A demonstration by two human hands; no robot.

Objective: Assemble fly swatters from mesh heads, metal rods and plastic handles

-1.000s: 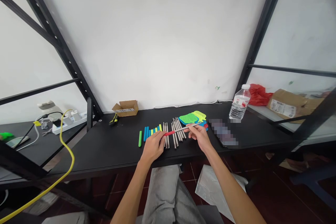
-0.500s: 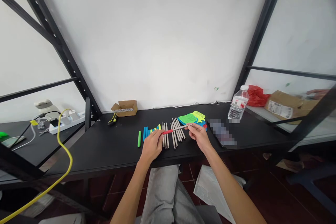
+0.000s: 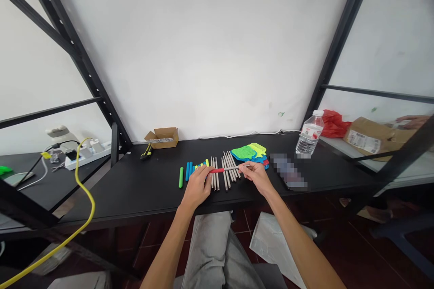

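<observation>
Metal tubes [image 3: 225, 180] lined up on a bench [image 3: 135, 189] suggest a workshop.

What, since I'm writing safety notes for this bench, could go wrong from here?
The left hand holds the red grip and the right hand the metal rod, so a slip might knock the loose rods lying below out of line. Also, the upright water bottle stands near the phone-like device; a bump could topple it that way.
</observation>
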